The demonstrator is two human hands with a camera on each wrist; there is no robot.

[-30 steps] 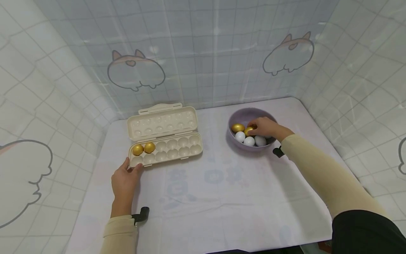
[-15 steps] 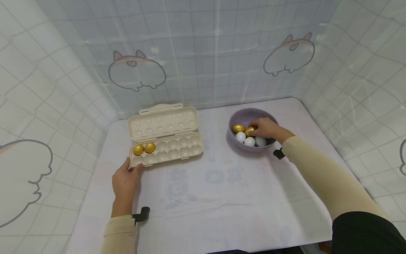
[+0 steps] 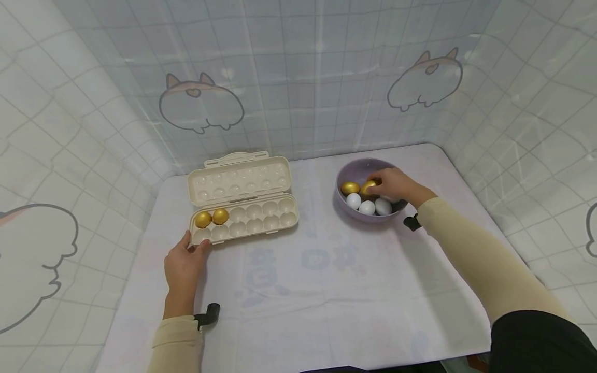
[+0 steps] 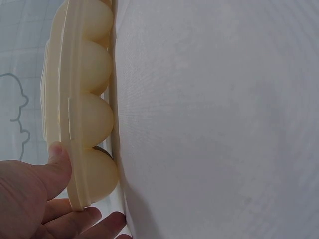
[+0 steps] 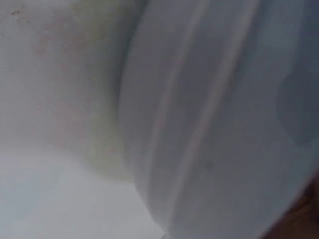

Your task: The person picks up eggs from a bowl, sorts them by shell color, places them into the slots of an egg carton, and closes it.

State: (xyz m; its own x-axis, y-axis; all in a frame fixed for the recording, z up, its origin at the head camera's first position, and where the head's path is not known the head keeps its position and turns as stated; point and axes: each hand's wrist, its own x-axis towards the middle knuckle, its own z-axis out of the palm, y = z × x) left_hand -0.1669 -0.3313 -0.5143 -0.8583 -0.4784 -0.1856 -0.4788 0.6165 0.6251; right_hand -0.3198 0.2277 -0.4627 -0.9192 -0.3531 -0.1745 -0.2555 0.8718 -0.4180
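My left hand [image 3: 183, 267] holds the near left corner of a cream egg carton [image 3: 254, 226], which stands with its lid folded back. Its thumb presses the rim, with the fingers round the end, in the left wrist view. Two golden eggs [image 3: 203, 219] sit in the left cups of the back row. Inside a purple bowl [image 3: 361, 167] on the right, my right hand [image 3: 396, 185] pinches a golden egg [image 3: 368, 190] between thumb and fingers. Beside it lie another golden egg [image 3: 350, 188] and several white eggs [image 3: 366, 207]; the hand partly covers one.
A white printed cloth [image 3: 298, 305] covers the table. Tile-patterned curtains [image 3: 298, 93] hang behind it and on both sides. The right wrist view is blurred and mostly filled by the bowl's outer wall [image 5: 199, 124].
My right hand has shifted slightly up and right in the bowl, with the golden egg moving in its fingers. The left hand and the carton stay put.
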